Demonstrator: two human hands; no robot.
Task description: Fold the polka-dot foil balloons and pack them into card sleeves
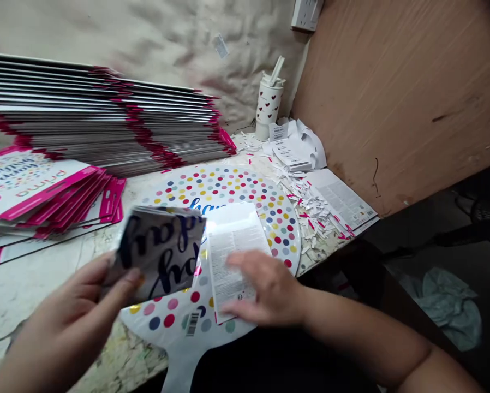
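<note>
My left hand (85,305) is closed on a folded foil balloon (163,251), grey with dark blue script lettering, held up at the left of the view. Over a printed white packet (239,245) hovers or rests my right hand (265,289), slightly blurred, its thumb and fingers apart; whether it touches the packet I cannot tell. Beneath the packet lies a flat round foil balloon (286,240) with coloured dots, blue lettering partly covered, a barcode label (192,323) and a neck hanging over the table's front edge.
Tall stacks of pink-edged packets (106,125) line the back left, with more packets (44,185) fanned out before them. A heart-patterned cup (268,103), a barcode label roll (290,147), paper scraps (310,210) and another printed packet (343,199) stand or lie right, beside a wooden panel (400,98).
</note>
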